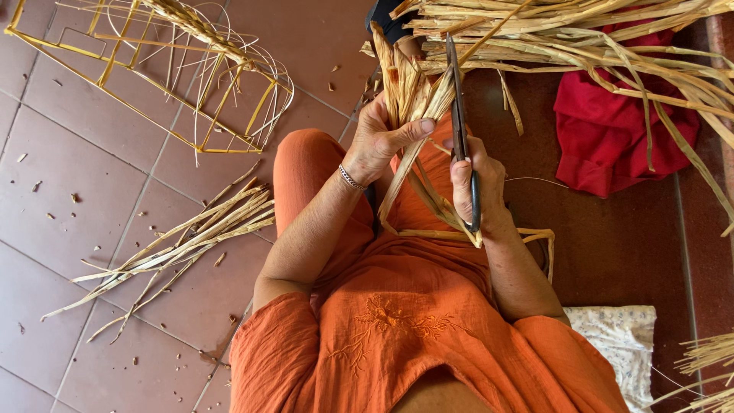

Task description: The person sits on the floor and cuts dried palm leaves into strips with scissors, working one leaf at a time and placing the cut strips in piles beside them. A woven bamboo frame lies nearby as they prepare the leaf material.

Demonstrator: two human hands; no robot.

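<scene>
My left hand (380,142) grips a bunch of dried straw-coloured reed strips (407,84) that stand upright above my lap. My right hand (478,183) holds a pair of long dark scissors (459,115), blades pointing away from me and lying against the right side of the bunch. More strips bend down from the bunch across my orange clothing (397,321) between both hands. A thin bracelet is on my left wrist.
A yellow wire frame with reeds woven onto it (183,69) lies on the tiled floor at upper left. A loose bundle of reeds (183,241) lies left of my knee. A large heap of reeds (581,38) and a red cloth (612,130) are at upper right; a pale patterned cushion (619,344) at lower right.
</scene>
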